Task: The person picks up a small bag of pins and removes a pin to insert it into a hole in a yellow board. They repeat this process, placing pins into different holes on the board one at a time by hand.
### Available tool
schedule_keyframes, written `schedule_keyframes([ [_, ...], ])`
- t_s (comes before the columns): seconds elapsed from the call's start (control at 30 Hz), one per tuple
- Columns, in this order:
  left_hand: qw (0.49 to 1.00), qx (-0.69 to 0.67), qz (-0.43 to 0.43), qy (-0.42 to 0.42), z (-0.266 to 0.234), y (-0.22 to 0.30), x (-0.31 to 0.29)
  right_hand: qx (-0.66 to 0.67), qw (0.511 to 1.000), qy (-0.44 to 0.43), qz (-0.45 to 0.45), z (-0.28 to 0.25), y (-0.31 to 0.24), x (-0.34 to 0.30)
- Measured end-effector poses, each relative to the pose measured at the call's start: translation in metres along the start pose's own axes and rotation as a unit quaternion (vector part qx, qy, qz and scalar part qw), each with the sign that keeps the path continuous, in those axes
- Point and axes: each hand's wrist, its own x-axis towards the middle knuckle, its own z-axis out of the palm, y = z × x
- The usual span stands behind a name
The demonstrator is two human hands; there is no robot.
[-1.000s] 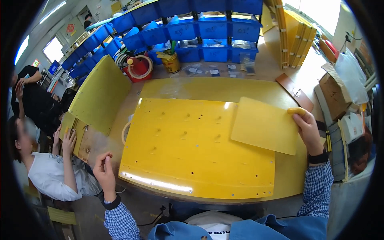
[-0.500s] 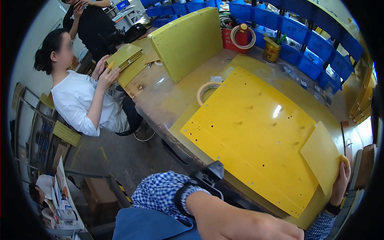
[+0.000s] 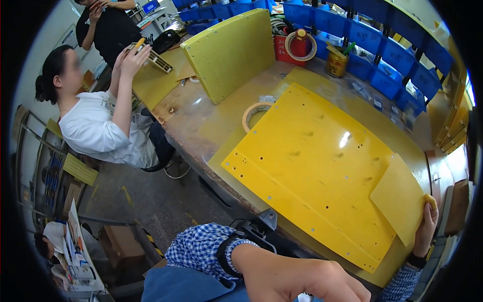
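Note:
My right hand [image 3: 426, 229], a yellow cover on one fingertip, grips the outer edge of a small yellow sheet [image 3: 400, 194]. That sheet overlaps the right end of a large yellow panel [image 3: 302, 176], which lies on the workbench and has holes and several short pegs. At the bottom middle, my left hand [image 3: 307, 279] is bent over in front of my body, off the panel's near edge. Its knuckles are curled and its fingertips are hidden; a white bit shows under it, and what it holds, if anything, cannot be made out.
A tape roll [image 3: 246, 121] lies by the panel's far left corner. Behind stand a thick yellow board [image 3: 231, 55], a red container [image 3: 291, 49], a gold can [image 3: 337, 64] and blue bins [image 3: 359, 35]. At left, a seated person [image 3: 100, 121] handles yellow parts; another person stands behind.
The left hand has shifted slightly left and its knuckles show more. My right hand keeps hold of the small sheet. The seated person has raised both hands with a yellow part.

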Motion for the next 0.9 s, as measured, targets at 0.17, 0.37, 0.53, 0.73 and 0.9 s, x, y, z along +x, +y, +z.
schedule_keyframes([
  [0.17,0.992,-0.047,0.109,0.046,0.004,0.005,0.003,0.005,1.000,0.006,0.001,0.002,-0.002,-0.002],
  [0.37,1.000,0.018,0.008,0.006,0.004,-0.003,0.002,0.011,1.000,0.003,-0.005,0.009,0.000,-0.001],
  [0.53,0.946,-0.097,0.299,0.073,0.006,-0.021,0.009,0.011,1.000,-0.010,0.005,0.008,-0.004,-0.003],
  [0.73,1.000,0.027,-0.012,-0.009,0.001,-0.002,0.008,0.010,1.000,-0.003,-0.003,0.005,-0.001,-0.004],
  [0.9,0.999,0.042,-0.029,0.017,0.004,0.009,0.008,0.015,1.000,-0.009,0.003,0.009,0.000,-0.002],
])
